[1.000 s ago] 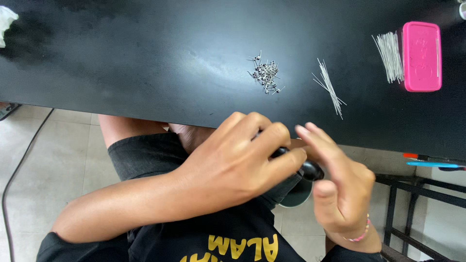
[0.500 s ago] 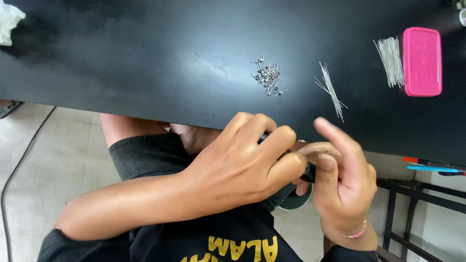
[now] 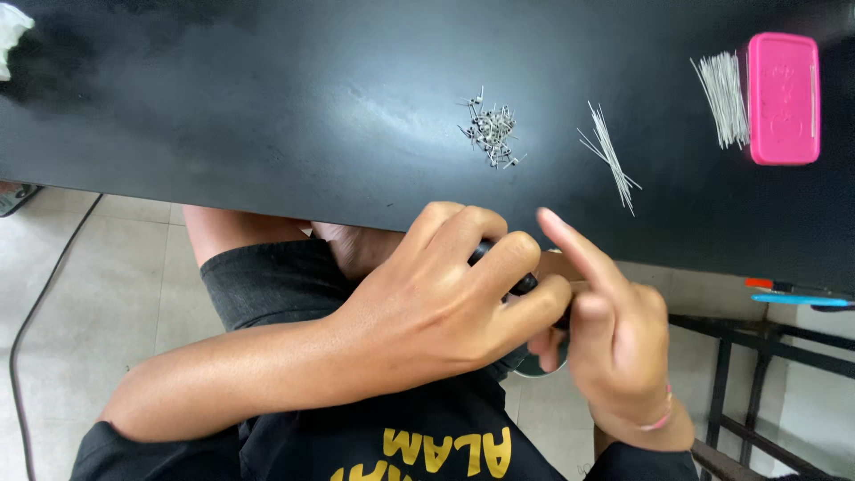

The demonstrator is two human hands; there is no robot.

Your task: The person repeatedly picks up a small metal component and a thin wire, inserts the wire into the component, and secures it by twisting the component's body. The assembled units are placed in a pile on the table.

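Head view: pink rectangular case beside thin wires.

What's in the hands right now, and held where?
The left hand is wrapped around a dark tool handle, fingers over its top. The right hand touches its end; what it pinches cannot be told.

One package-like item is seen: a bright pink rectangular plastic box with rounded corners, laid flat on the black tabletop near its far right end. Its long side runs away from the table's near edge. A faint raised pattern is made out on its lid; nothing legible. A bundle of thin silver wires is laid just beside its left side. No labels, signs or screens are seen. Yellow lettering is printed on the black shirt, bottom centre.
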